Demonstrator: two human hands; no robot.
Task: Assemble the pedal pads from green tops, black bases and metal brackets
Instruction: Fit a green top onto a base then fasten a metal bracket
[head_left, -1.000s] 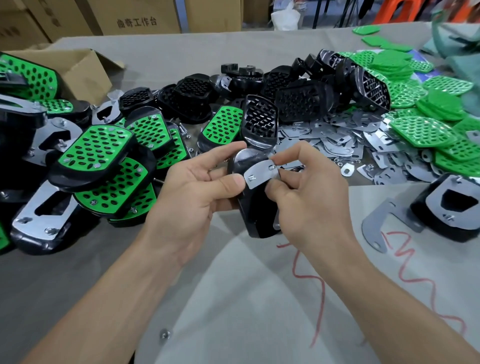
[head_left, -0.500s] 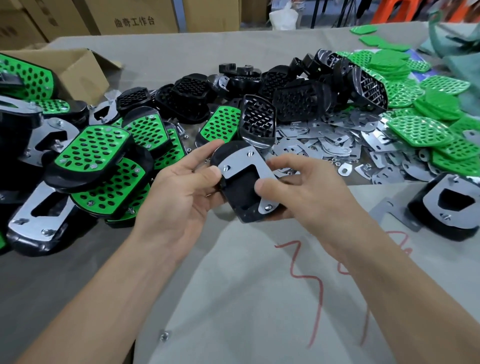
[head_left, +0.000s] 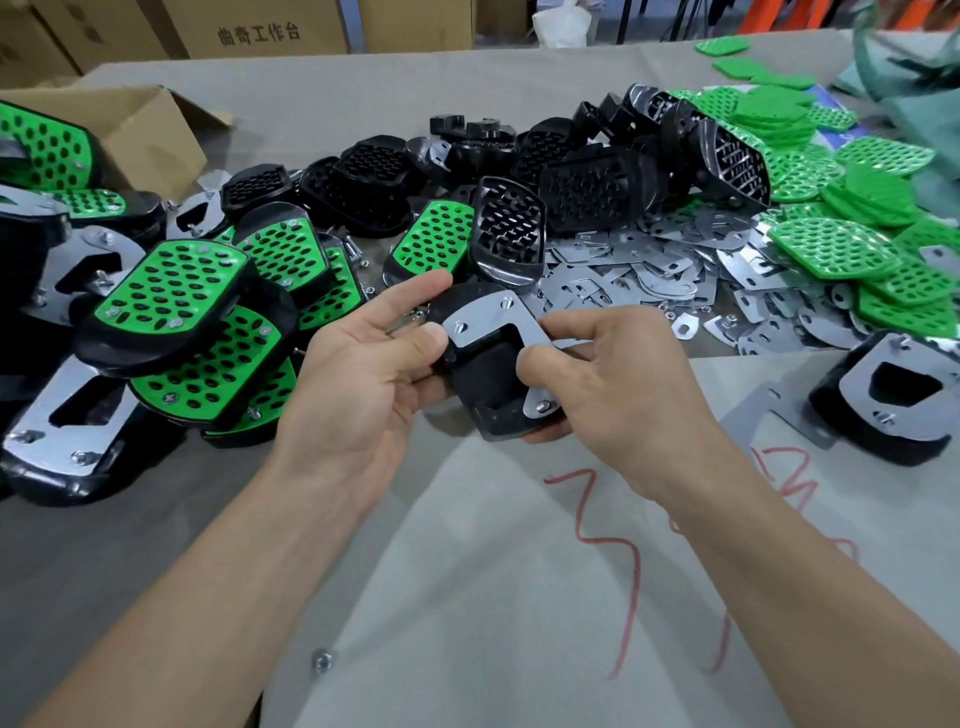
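Observation:
Both hands hold one pedal pad (head_left: 488, 387) above the table, its black underside facing up. A metal bracket (head_left: 491, 322) lies on that underside, with screw ends poking through its holes. My left hand (head_left: 363, 374) grips the pad's left end, thumb pressing on the bracket's corner. My right hand (head_left: 602, 374) holds the right side, thumb on the bracket's long arm, fingers curled beneath. Finished pads with green tops (head_left: 171, 291) are piled at the left. Loose black bases (head_left: 582, 187), loose brackets (head_left: 649, 265) and loose green tops (head_left: 836, 254) lie behind and to the right.
An open cardboard box (head_left: 140, 130) stands at the back left. Another upturned pad with a bracket (head_left: 898, 400) lies at the right on a pale sheet (head_left: 519, 597) marked with red scribbles. A loose nut (head_left: 323, 661) sits near the front edge. More boxes stand behind the table.
The pad has been turned from nearly edge-on to flat, its bracket side now facing up. Both hands shifted their hold with it; my right thumb now rests on the bracket's arm.

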